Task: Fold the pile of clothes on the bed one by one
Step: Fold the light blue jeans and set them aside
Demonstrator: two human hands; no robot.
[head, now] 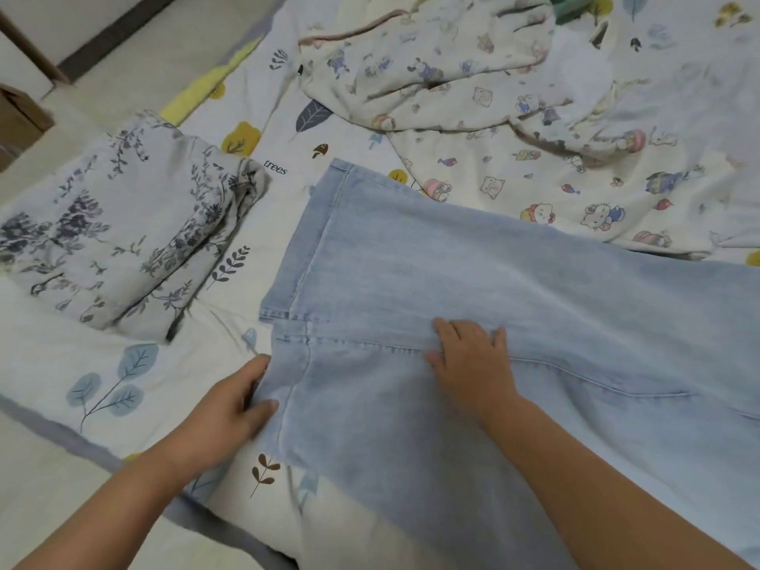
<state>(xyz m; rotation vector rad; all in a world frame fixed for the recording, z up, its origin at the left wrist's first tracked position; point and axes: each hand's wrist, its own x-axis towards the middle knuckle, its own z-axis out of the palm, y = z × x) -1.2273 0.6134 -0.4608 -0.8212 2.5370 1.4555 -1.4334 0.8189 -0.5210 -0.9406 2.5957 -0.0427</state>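
Light blue jeans (473, 273) lie spread across the bed, legs overlapping and hems toward the left. My left hand (234, 409) pinches the left hem edge of the nearer leg, thumb on top and fingers under the cloth. My right hand (469, 355) presses flat on the denim along the seam where the two legs meet, fingers straight. A folded grey floral garment (119, 232) sits on the bed at the left. A crumpled cartoon-print cloth (493, 100) lies at the back.
The bed sheet (123, 380) is white with leaf and tree prints and a grey border along the near-left edge. Beyond that edge is pale floor, with a cardboard box (20, 117) at far left. A green object (571, 8) peeks in at the top.
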